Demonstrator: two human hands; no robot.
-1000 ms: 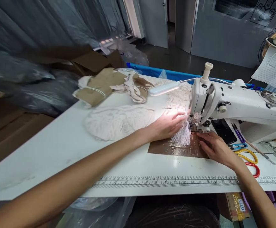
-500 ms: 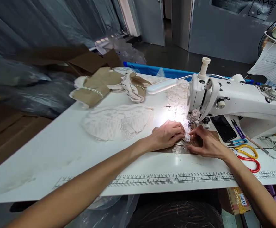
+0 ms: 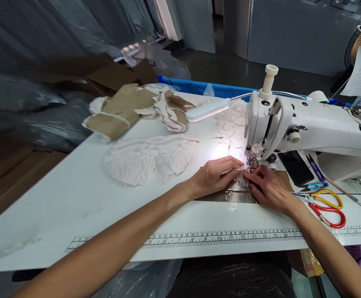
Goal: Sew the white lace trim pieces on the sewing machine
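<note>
A white sewing machine (image 3: 307,124) stands at the right, its needle area brightly lit. Just in front of the presser foot lies a strip of white lace (image 3: 241,179). My left hand (image 3: 214,176) pinches the lace from the left, fingers pressed together close to the foot. From the right, my right hand (image 3: 268,186) has its thumb and forefinger closed on the same lace. Both hands rest over a brown, shiny plate cover (image 3: 230,195). More lace (image 3: 231,124) trails behind the needle. My fingers partly hide the lace being held.
White lace pieces (image 3: 149,159) lie left of my hands, with tied tan-and-white bundles (image 3: 118,109) behind them. A white lamp (image 3: 208,109) reaches over the table. Right of my hands are red-and-yellow-handled scissors (image 3: 327,207), blue snips (image 3: 316,186) and a black phone (image 3: 295,167). A ruler strip (image 3: 211,239) runs along the front edge.
My right hand has moved in against the lace, its thumb and forefinger closing from a wider gap. The lace by the foot looks more bunched. The view has shifted slightly.
</note>
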